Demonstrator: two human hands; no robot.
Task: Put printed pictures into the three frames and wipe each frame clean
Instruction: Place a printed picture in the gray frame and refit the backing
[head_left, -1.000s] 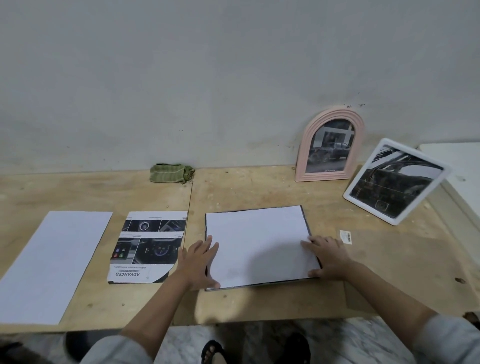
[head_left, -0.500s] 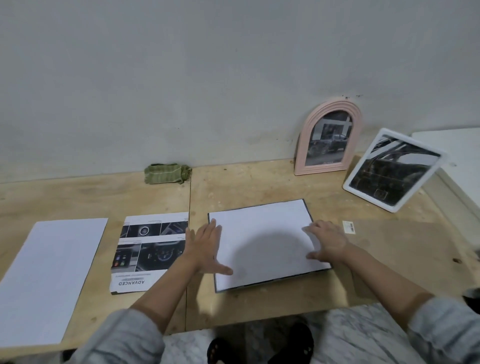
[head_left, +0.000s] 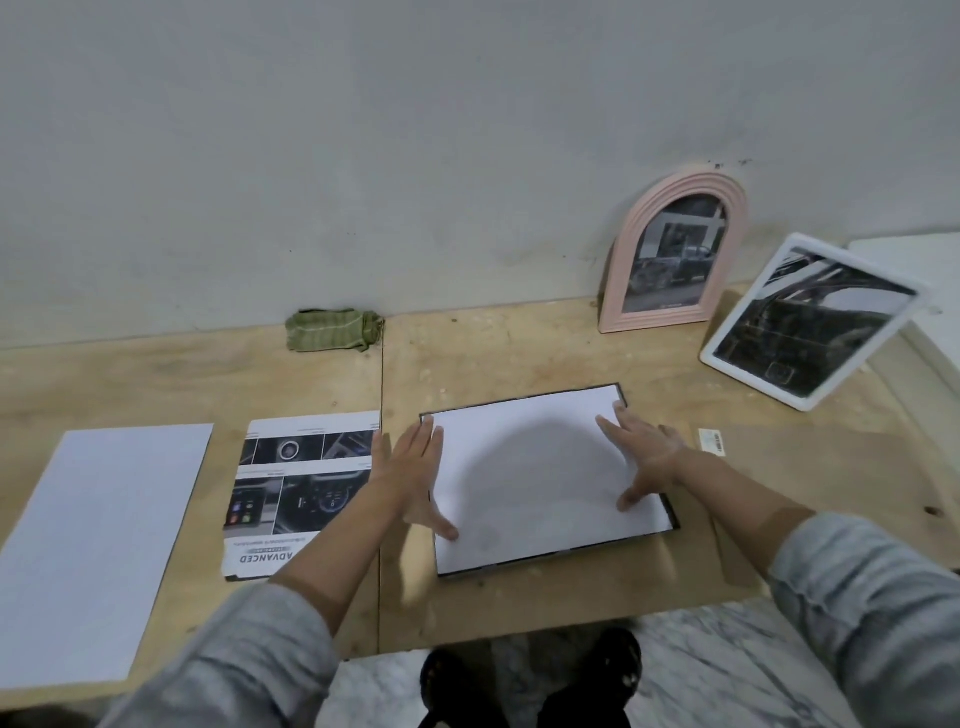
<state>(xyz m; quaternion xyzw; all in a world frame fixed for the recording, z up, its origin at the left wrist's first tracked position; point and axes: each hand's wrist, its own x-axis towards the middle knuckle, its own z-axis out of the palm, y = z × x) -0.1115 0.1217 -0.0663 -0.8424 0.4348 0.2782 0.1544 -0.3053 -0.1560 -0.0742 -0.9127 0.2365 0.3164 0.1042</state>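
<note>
Blank white sheet (head_left: 98, 540) cut off at left edge. Printed picture (head_left: 301, 488) beside it, partly under forearm. Left hand (head_left: 415, 478) and right hand (head_left: 644, 457), fingers spread flat, holding nothing, rest on white-backed black frame (head_left: 545, 478); its face is hidden.

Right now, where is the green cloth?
In the head view, the green cloth lies on the wooden table against the wall, left of the pink arched frame.
</note>
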